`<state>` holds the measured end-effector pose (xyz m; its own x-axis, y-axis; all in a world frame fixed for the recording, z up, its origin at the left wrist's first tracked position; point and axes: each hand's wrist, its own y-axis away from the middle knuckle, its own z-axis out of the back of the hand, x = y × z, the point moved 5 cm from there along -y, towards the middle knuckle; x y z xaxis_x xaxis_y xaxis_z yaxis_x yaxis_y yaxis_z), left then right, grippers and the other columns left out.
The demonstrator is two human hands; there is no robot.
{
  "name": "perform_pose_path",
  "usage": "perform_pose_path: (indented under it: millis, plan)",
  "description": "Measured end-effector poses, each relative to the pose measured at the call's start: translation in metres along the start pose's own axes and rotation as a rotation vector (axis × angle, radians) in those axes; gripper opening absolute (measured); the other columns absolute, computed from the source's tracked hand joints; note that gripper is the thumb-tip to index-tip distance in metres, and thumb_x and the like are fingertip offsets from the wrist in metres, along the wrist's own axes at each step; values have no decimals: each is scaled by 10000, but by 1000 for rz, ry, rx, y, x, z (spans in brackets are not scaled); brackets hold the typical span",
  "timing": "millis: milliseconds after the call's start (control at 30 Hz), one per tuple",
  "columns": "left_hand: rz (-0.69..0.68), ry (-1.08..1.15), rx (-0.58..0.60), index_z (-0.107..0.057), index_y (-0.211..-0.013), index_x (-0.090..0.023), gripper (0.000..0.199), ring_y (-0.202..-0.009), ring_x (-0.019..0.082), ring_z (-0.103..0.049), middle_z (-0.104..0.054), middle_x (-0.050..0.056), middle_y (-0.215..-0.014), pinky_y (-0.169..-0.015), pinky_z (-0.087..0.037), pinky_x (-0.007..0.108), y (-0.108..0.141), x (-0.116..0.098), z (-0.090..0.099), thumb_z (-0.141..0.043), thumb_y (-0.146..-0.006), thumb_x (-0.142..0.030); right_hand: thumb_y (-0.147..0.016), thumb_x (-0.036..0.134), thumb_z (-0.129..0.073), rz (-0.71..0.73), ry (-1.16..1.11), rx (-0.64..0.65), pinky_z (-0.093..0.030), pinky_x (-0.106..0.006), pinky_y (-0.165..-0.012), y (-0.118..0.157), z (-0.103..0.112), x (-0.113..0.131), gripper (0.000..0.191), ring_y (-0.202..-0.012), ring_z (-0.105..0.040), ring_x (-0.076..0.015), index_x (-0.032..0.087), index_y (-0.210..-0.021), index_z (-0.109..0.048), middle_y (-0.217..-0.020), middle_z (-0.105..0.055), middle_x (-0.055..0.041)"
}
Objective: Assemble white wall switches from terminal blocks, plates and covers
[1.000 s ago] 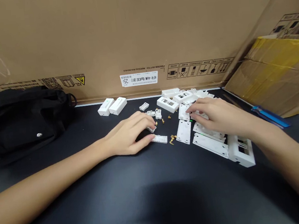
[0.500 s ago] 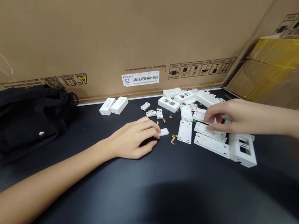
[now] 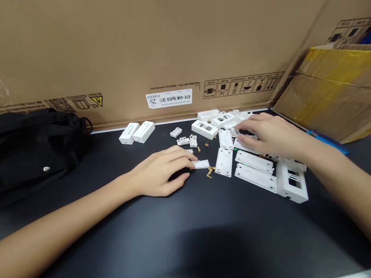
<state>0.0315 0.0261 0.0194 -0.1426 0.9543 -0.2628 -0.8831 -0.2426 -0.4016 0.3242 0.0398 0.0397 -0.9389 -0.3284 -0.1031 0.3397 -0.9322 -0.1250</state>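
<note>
My left hand [image 3: 165,172] lies palm down on the dark table, thumb apart from the fingers. Its fingertips rest at the end of a flat white plastic plate [image 3: 201,164]. Over the pile on the right, my right hand [image 3: 268,134] reaches with thumb and forefinger apart, by a small white plastic piece [image 3: 234,131] and a long white plate [image 3: 243,143] partly hidden under it. Nearer me lie two long white plates, one of them the front plate [image 3: 256,177], and a white housing with a window [image 3: 294,180]. Brass contact pieces [image 3: 210,171] sit beside the left hand's plate.
Two closed white cases [image 3: 143,132] stand at the back left, near a black bag [image 3: 28,154]. Several small white clips [image 3: 183,141] and window housings [image 3: 204,129] lie mid-table. A large cardboard box [image 3: 160,47] walls the back; a taped carton [image 3: 338,93] stands right.
My right hand has moved back and away from the front long plates, towards the rear pieces. My left hand stays by its plate. The view has shifted slightly.
</note>
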Motion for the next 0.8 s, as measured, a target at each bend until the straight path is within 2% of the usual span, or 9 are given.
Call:
perform_pose_path:
  millis: [100, 233, 300, 600, 700, 800]
  plan:
    - [-7, -1, 6, -635, -1210, -191, 242, -1197, 236, -637, -690, 110, -1292, -1042, -563, 411, -1, 0, 0, -559, -980, -185, -1017, 446, -394, -24, 0, 10, -476, -453, -841, -6, -5, 9, 449, -1063, -665, -341, 176, -1169, -719, -1127, -744, -156]
    - [-3, -9, 11, -628, -1177, -183, 200, -1152, 228, -636, -689, 104, -1255, -1020, -552, 399, -1, -1, 1, -551, -992, -194, -978, 417, -440, -91, 10, -7, -437, -411, -745, -10, -2, 14, 368, -902, -668, -301, 180, -1030, -717, -971, -750, -124]
    - [20, -29, -6, -627, -1149, -186, 173, -1136, 228, -635, -690, 101, -1236, -1008, -547, 399, -1, 0, 2, -547, -997, -198, -960, 409, -451, -125, 5, -12, -420, -401, -721, -10, -1, 15, 343, -879, -663, -295, 185, -984, -710, -939, -748, -114]
    - [175, -82, -113, -630, -1093, -176, 134, -1108, 222, -612, -691, 84, -1155, -990, -532, 393, 1, 8, 8, -530, -1009, -203, -926, 407, -462, -240, -26, -10, -391, -367, -668, -12, 1, 16, 327, -782, -663, -258, 204, -973, -715, -888, -755, -89]
    - [223, -108, -118, -646, -1152, -173, 194, -1143, 228, -601, -684, 88, -1199, -1021, -516, 402, 0, 11, 8, -512, -1036, -251, -924, 405, -475, -259, -21, -2, -390, -365, -683, -12, 1, 16, 318, -805, -672, -262, 208, -986, -716, -911, -764, -89]
    - [285, -145, -53, -636, -1308, -204, 320, -1200, 250, -577, -647, 89, -1318, -1069, -487, 447, -5, 14, 5, -487, -1068, -355, -931, 404, -486, -267, -14, -10, -395, -356, -695, -12, 1, 15, 321, -818, -682, -263, 215, -1055, -713, -944, -779, -84]
